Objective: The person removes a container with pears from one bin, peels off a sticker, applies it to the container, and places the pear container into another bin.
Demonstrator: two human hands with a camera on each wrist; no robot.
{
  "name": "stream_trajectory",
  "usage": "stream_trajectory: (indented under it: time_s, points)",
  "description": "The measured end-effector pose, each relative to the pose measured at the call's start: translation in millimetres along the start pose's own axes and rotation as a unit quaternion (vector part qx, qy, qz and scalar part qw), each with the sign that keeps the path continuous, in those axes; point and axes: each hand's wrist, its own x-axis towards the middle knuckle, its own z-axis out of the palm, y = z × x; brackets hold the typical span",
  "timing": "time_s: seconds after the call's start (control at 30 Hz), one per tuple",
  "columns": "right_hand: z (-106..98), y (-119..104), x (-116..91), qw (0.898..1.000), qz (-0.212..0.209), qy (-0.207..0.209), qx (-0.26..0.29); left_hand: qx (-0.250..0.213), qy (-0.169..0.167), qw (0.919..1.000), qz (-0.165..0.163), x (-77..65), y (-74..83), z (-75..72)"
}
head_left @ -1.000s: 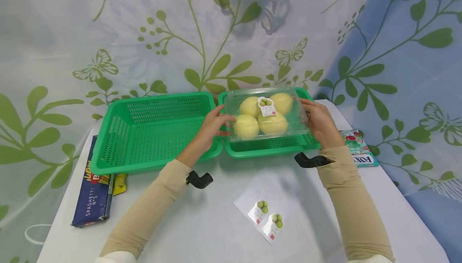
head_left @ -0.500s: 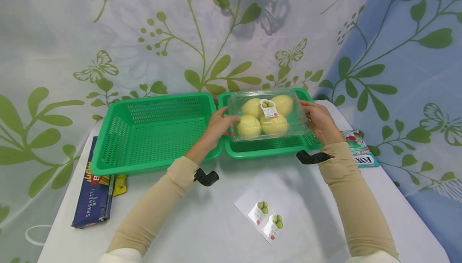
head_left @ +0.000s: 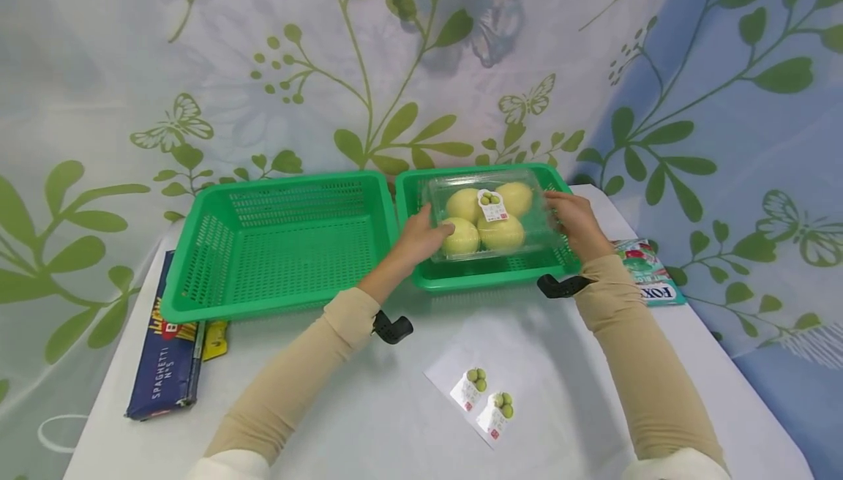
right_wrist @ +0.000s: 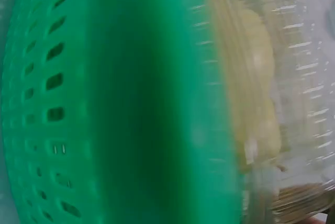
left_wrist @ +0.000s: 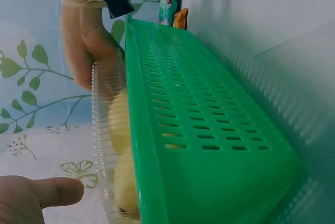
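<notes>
A clear plastic clamshell box (head_left: 484,238) holds several round, pale yellow fruits (head_left: 502,233) and bears a white label (head_left: 492,205) with green fruit on its lid. It sits partly inside the right green basket (head_left: 487,279), its upper part above the rim in the left wrist view. My left hand (head_left: 420,237) holds the box's left end, thumb over the lid; its other fingers are hidden. At the opposite end, my right hand (head_left: 576,222) grips the box, its fingertips partly out of sight. The right wrist view is mostly filled by blurred basket wall.
Left of it stands a second green basket (head_left: 299,260) with nothing in it. A blue spaghetti box (head_left: 165,370) and a yellow packet (head_left: 215,341) lie at the table's left. A Fox's bag (head_left: 648,271) lies right. A label sheet (head_left: 464,407) is in front.
Both hands have lowered the clamshell box into the right basket and moved it slightly right. The left hand has shifted right with it. The camera view has shifted a little.
</notes>
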Motion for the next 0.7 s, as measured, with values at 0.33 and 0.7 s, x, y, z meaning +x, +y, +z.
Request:
stream_trajectory:
  time_s: [0.33, 0.7]
  points:
    - [1, 10, 11, 0.996, 0.004, -0.005, -0.092, 0.0, -0.011, 0.9991, -0.042, 12.7, 0.4, 21.8]
    - [11, 19, 13, 0.988, 0.032, -0.037, -0.144, 0.079, -0.033, 0.9945, -0.06, 24.6, -2.1, 31.7]
